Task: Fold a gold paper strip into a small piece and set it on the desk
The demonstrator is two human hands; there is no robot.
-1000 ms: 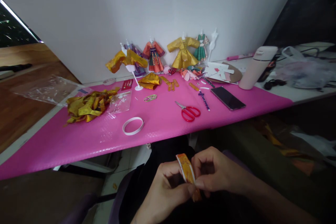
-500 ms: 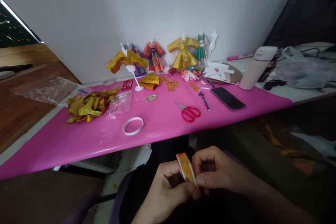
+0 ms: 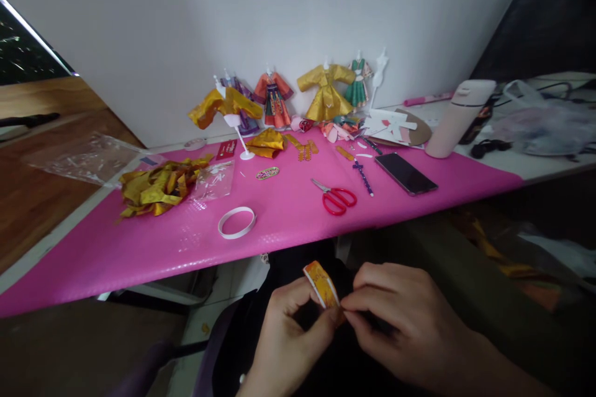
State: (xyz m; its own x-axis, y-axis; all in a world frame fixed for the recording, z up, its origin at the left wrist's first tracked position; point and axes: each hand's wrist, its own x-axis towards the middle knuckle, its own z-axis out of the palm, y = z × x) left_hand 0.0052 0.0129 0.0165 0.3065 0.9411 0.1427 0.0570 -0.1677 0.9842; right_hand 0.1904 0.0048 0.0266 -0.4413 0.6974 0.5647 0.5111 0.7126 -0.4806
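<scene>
Above my lap, my left hand (image 3: 293,335) is closed on a gold fabric strip (image 3: 321,282) with white edges, gripped between thumb and forefinger. The strip's upper end is orange and sticks up past the fingers; its lower part is hidden by my thumb. My right hand (image 3: 400,316) meets the strip's right edge with thumb and forefinger pinched together. What lies between those fingertips is too small to make out. On the pink table cover (image 3: 284,211) beyond my hands lie red-handled scissors (image 3: 336,196) and a white tape roll (image 3: 237,223).
Gold fabric scraps (image 3: 158,189) are heaped at the left beside a small clear bag (image 3: 215,181). Miniature dresses on stands, one a gold dress (image 3: 326,93), line the wall. A phone (image 3: 406,173), a purple pen (image 3: 363,178) and a pale bottle (image 3: 459,119) are at the right.
The strip and my left hand have shifted slightly left and up. My right hand has turned, back now upward, with its fingertips pinched at the strip's edge.
</scene>
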